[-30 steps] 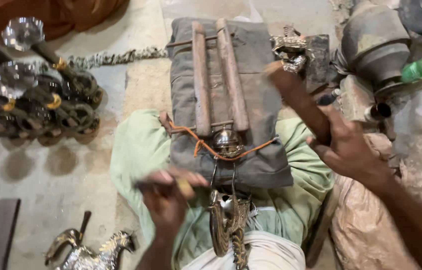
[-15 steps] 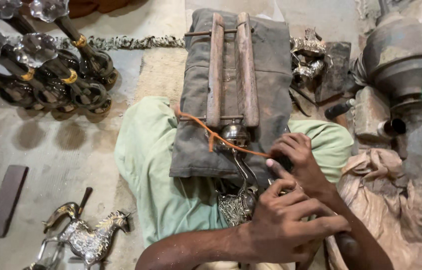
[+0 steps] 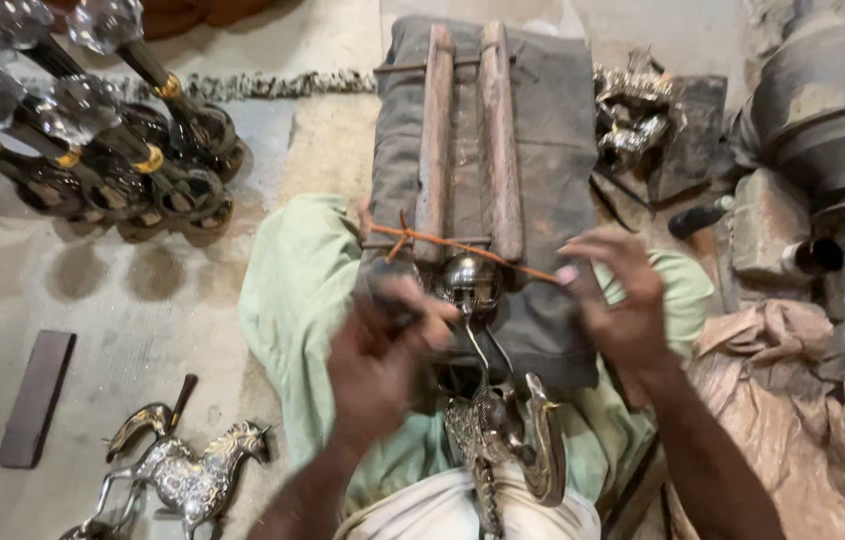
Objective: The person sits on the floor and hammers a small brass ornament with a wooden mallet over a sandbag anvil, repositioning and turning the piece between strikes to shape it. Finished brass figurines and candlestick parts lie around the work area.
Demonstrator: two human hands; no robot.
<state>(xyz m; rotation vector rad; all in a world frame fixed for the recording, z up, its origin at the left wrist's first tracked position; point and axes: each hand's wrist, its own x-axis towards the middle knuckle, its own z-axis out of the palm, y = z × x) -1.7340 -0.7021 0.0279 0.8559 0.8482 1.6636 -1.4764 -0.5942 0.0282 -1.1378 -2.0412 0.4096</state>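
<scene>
A silver ornate metal piece [image 3: 503, 440] lies in my lap on the pale green cloth [image 3: 293, 290]. A thin rod runs from it up to a round shiny knob [image 3: 470, 281]. My left hand [image 3: 383, 365] is blurred just left of the knob, with its fingers curled around a small dark tool [image 3: 393, 300]. My right hand [image 3: 623, 300] hovers to the right with fingers spread, its tips at an orange cord [image 3: 448, 245]. The cord crosses a grey padded cloth [image 3: 553, 130] that carries two wooden bars [image 3: 435, 140].
A silver horse figure [image 3: 188, 475] and a dark flat bar [image 3: 35, 398] lie on the floor at left. Several dark stands with glass knobs [image 3: 93, 150] fill the upper left. Metal vessels [image 3: 823, 110], small silver pieces [image 3: 633, 125] and crumpled brown sheeting [image 3: 793, 400] crowd the right.
My right hand, which held a wooden stick a second ago, has come down to the cord and now holds nothing. Both hands met over the piece, then parted. The view has shifted.
</scene>
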